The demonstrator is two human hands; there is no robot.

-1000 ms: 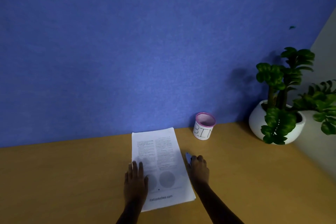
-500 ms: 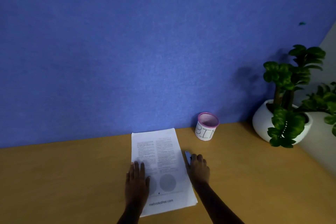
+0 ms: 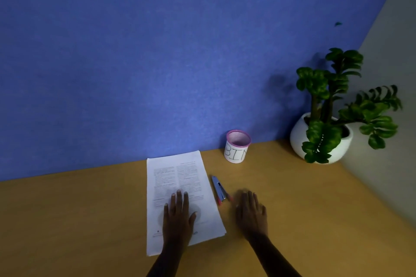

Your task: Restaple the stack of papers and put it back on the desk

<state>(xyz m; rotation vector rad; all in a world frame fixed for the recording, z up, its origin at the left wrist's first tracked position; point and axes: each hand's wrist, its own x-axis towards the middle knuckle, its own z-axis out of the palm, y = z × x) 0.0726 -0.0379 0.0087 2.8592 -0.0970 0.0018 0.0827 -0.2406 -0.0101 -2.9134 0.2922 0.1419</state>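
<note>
A stack of printed white papers (image 3: 177, 177) lies flat on the wooden desk (image 3: 67, 220), its far edge near the blue wall. My left hand (image 3: 179, 216) rests palm down on the lower half of the stack, fingers spread. Just right of the papers lies a small blue stapler (image 3: 219, 189) with pink ends, on its own on the desk. My right hand (image 3: 251, 212) is flat and open on the desk, a little right of and nearer than the stapler, not touching it.
A white mesh cup with a pink rim, marked "BIN" (image 3: 236, 146), stands by the wall behind the stapler. A green plant in a white pot (image 3: 324, 137) fills the far right corner. A blue wall panel (image 3: 157, 51) backs the desk.
My right hand has come off the stapler and moved right, so the stapler now lies uncovered. My left hand has slid further onto the middle of the papers.
</note>
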